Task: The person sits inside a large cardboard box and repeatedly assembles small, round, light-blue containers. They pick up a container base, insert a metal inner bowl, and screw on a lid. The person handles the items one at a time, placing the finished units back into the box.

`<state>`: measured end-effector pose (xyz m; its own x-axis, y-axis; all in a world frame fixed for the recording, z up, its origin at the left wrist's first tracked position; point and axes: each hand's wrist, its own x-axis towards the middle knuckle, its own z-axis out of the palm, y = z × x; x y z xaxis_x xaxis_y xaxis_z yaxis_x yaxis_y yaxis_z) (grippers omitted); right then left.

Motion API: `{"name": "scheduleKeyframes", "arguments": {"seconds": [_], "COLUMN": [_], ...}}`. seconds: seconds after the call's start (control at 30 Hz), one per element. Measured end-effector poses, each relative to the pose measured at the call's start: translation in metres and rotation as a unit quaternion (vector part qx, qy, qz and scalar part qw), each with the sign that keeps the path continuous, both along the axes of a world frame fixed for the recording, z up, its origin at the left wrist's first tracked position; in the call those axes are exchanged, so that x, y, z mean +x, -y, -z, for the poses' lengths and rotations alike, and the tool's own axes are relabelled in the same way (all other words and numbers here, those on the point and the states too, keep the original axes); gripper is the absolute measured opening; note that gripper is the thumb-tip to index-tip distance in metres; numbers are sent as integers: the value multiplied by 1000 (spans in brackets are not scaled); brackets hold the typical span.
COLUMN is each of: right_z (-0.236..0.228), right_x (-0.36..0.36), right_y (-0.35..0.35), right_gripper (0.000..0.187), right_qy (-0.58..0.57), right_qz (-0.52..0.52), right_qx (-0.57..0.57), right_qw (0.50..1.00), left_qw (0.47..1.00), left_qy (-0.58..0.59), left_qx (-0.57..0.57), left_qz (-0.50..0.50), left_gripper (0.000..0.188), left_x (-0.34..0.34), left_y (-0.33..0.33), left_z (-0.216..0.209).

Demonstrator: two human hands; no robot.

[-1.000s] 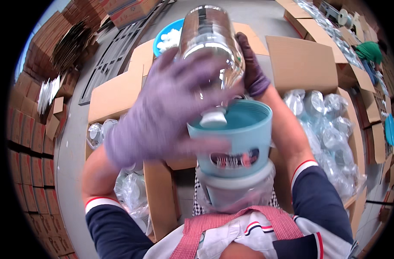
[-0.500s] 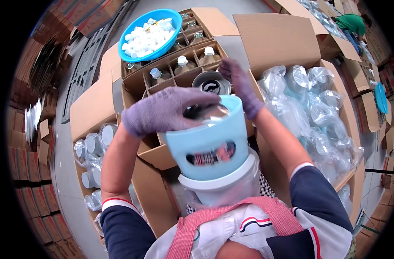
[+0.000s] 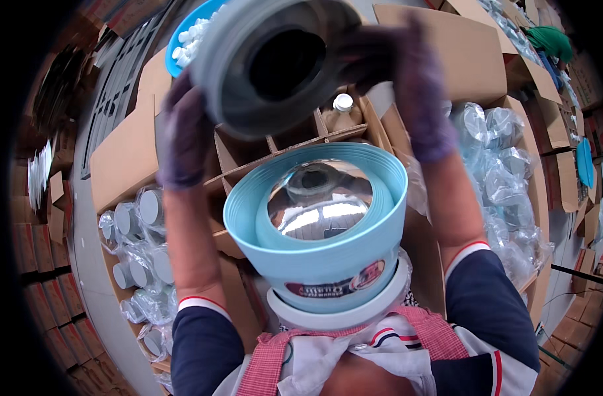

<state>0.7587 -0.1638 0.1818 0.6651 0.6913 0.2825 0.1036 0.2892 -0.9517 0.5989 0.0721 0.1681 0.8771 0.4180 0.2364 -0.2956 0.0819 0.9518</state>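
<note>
Both left hand [image 3: 184, 135] and right hand [image 3: 420, 92], spread wide, hold the grey round part [image 3: 235, 82] between them.

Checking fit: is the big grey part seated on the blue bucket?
No, the big grey part is held clear, leaving the blue bucket and its mirrored dome uncovered.

With both forearms [image 3: 197, 244] raised, the gloved left hand [image 3: 184, 135] and blurred, gloved right hand [image 3: 415, 89] are held apart, facing inward.

Both hands [image 3: 184, 132] [image 3: 410, 79] now hold a grey round part [image 3: 239, 79].
</note>
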Motion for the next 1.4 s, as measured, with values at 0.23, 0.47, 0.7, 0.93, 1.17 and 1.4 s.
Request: {"name": "scheduleKeyframes", "arguments": {"seconds": [0.23, 0.47, 0.7, 0.93, 1.17, 1.4], "right_z": [13, 8, 41, -11, 30, 5], "right_x": [-68, -96, -97, -132, -121, -124], "right_y": [26, 39, 36, 50, 55, 39], "right_gripper": [73, 56, 53, 39, 53, 50], "right_qy": [79, 175, 112, 244, 89, 151], "right_qz": [-55, 8, -44, 61, -29, -8], "right_qx": [-9, 59, 132, 78, 151, 50], "right_qw": [995, 983, 984, 965, 984, 987], "left_qw": [927, 921, 922, 914, 839, 855], "left_qy": [86, 135, 82, 116, 51, 98], "left_qx": [311, 328, 370, 383, 539, 508], "left_qz": [194, 162, 83, 70, 47, 29], "left_gripper": [55, 49, 47, 47, 45, 47], "left_x": [-39, -52, -80, -91, -101, -93], "left_y": [38, 59, 95, 93, 126, 93], "left_z": [-42, -39, -39, -44, -59, -46]}}
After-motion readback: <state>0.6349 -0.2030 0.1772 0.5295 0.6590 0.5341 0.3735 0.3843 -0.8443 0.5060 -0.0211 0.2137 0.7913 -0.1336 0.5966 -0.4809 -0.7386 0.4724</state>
